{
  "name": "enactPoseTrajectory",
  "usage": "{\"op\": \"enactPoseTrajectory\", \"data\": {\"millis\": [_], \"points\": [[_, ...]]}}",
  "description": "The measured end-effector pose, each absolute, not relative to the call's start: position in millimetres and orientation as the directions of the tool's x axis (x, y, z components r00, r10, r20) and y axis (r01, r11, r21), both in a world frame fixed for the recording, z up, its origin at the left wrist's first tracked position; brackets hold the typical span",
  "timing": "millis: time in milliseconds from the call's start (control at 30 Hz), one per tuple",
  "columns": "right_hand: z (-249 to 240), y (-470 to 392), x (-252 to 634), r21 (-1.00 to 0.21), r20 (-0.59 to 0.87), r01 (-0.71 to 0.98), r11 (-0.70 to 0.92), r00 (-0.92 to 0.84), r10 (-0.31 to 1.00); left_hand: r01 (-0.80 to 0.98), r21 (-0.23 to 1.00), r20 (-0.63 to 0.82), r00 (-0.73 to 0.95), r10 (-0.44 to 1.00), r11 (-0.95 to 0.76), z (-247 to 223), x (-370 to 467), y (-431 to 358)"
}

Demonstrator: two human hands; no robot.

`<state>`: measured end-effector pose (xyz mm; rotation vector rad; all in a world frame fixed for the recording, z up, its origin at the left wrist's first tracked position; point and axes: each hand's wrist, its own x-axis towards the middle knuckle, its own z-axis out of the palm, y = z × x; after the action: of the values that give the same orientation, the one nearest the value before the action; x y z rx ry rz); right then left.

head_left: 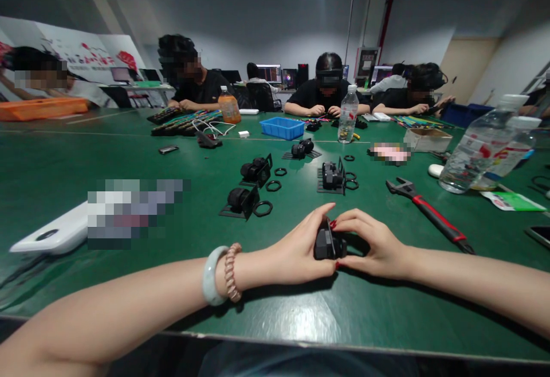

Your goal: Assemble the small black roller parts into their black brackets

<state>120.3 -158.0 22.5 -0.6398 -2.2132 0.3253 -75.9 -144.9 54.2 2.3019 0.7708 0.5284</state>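
Observation:
Near the front of the green table, both hands hold one black plastic fitting with a flat plate [325, 243]. My left hand [296, 251] curls round its left side, thumb and fingers closed on it. My right hand [373, 242] pinches it from the right between thumb and fingertips; its lower part is partly hidden. Beyond my hands stand several similar black fittings on slotted brackets, one at the left [240, 200] and one at the right [332, 176]. Black hexagonal ring nuts lie beside them, the nearest nut [270, 208] among them.
An adjustable wrench [433, 213] with red and black handle lies right of my hands. Water bottles [470, 148] stand farther right. A white device [64, 231] lies left. A blue tray [282, 129] sits mid-table, and several people work across it.

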Motion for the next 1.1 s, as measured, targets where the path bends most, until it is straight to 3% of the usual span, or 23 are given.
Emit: {"op": "enactPoseTrajectory", "data": {"millis": [1100], "points": [[24.7,-158.3,122.4,-0.386,0.612,0.321,0.865,-0.613,0.5,0.392,0.688,0.153,0.745,0.649,-0.611,55.5,-75.7,-144.4]]}}
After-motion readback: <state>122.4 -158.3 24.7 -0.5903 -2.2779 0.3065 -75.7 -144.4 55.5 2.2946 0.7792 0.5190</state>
